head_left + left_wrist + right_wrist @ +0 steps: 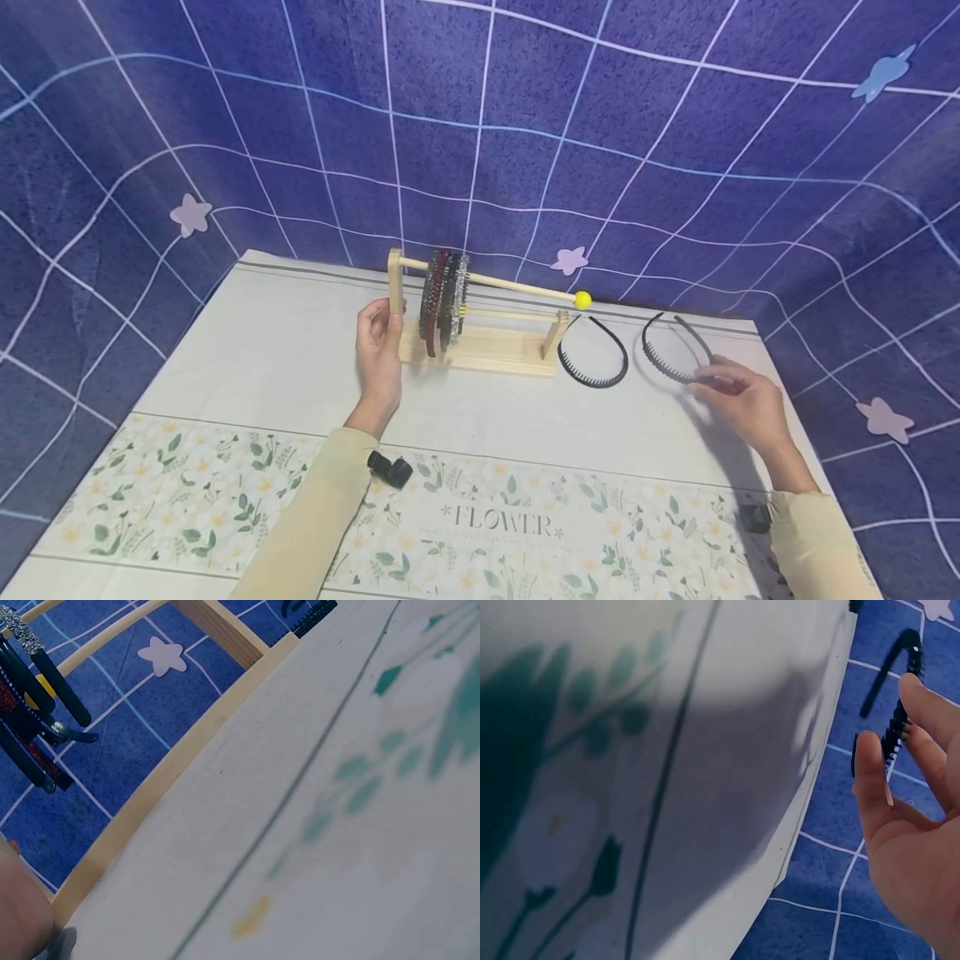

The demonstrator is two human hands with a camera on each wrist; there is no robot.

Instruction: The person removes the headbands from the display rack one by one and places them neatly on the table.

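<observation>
Pale wood in the head view: a headband stand [502, 357], left post [396, 283] within the left hand's [380, 354] curled fingers. Sparkly and dark headbands [442, 304] bunched on the upper rod [521, 287]. A spare black toothed headband [596, 384] lying just beside the base; another, the held headband [661, 364], pinched in the right hand [750, 404]. Probably mid-loading; next, presumably, over the yellow ball [582, 300], stand kept steady. From the left wrist, fingers out of sight, grip untellable. From the right wrist, thumb and fingertips closed lightly on toothed black plastic.
</observation>
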